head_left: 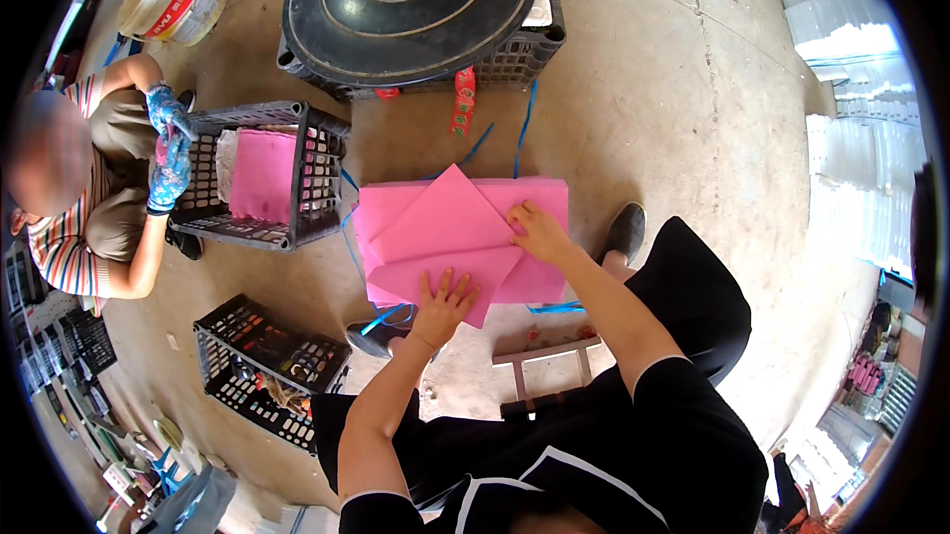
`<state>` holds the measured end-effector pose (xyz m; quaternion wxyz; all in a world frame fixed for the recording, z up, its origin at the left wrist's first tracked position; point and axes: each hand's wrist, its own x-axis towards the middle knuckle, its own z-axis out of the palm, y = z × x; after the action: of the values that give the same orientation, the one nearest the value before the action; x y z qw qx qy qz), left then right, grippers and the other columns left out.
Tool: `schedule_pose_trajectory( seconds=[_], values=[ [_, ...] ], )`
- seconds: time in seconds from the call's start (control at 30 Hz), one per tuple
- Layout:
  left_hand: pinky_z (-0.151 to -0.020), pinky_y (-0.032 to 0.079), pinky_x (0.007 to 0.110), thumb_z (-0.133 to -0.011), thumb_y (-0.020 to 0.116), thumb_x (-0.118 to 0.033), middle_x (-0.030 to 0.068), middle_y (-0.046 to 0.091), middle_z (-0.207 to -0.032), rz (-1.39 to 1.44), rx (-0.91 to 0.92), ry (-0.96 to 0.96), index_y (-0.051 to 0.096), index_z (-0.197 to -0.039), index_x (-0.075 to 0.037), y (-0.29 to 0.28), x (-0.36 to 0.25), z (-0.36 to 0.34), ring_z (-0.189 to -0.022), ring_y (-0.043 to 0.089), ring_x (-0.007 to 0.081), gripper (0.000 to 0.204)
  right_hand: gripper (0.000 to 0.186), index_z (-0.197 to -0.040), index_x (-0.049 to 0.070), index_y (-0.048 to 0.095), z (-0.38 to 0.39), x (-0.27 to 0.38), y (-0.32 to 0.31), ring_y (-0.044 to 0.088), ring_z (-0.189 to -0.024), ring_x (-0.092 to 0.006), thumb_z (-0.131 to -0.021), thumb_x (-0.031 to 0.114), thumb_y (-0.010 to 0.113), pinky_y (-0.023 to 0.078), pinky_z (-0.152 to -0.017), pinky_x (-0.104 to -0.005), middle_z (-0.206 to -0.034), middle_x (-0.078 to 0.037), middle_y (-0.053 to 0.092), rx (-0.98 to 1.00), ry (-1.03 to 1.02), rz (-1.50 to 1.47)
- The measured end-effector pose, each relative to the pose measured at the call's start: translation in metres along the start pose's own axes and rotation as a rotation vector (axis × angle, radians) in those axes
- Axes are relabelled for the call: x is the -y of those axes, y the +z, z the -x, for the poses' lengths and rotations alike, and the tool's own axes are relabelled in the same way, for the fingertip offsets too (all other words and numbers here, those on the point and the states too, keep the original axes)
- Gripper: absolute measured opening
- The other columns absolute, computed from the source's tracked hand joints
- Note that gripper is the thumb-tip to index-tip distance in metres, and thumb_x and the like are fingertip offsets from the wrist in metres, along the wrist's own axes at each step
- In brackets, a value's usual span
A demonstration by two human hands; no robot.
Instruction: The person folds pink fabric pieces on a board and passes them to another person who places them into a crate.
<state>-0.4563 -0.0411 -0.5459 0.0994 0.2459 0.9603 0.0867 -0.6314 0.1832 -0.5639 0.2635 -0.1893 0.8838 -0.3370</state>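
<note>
In front of me lies a thick stack of pink sheets (pixel 547 282), paper or thin cloth, I cannot tell which. On top, a pink sheet (pixel 450 217) lies turned at an angle, one corner pointing away from me and its near part folded over. My left hand (pixel 445 304) rests flat on the folded part with its fingers spread. At the right edge of the same sheet, my right hand (pixel 537 232) has its fingers bent and closed on the edge. Its fingertips partly cover that edge.
Beyond the stack, a round black board (pixel 411 9) sits on a black crate (pixel 505 64). To the left, a person in blue patterned gloves (pixel 170 153) sits by a crate (pixel 322 178) holding pink sheets (pixel 262 176). Other things nearby are a crate (pixel 262 366), a bucket (pixel 173 0) and a small stool (pixel 544 351).
</note>
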Motion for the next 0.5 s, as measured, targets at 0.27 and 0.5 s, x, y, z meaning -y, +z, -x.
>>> schedule_pose_trajectory(
  seconds=[0.27, 0.5],
  values=[
    [-0.099, 0.017, 0.070, -0.078, 0.051, -0.014, 0.0058, 0.036, -0.139, 0.048, 0.045, 0.017, 0.045, -0.130, -0.021, 0.009, -0.004, 0.010, -0.132, 0.023, 0.0366, 0.052, 0.028, -0.081, 0.015, 0.057, 0.010, 0.007, -0.008, 0.047, -0.096, -0.0237, -0.064, 0.030, 0.074, 0.034, -0.078, -0.0392, -0.095, -0.004, 0.050, -0.075, 0.040, 0.318],
    [-0.099, 0.016, 0.069, -0.078, 0.051, -0.012, 0.0048, 0.035, -0.140, 0.071, 0.063, 0.035, 0.043, -0.132, -0.021, 0.012, -0.005, 0.018, -0.133, 0.022, 0.0376, 0.055, 0.028, -0.078, 0.016, 0.057, 0.006, 0.008, -0.008, 0.047, -0.096, -0.0238, -0.062, 0.030, 0.075, 0.034, -0.078, -0.0395, -0.094, -0.003, 0.050, -0.076, 0.059, 0.327]
  ],
)
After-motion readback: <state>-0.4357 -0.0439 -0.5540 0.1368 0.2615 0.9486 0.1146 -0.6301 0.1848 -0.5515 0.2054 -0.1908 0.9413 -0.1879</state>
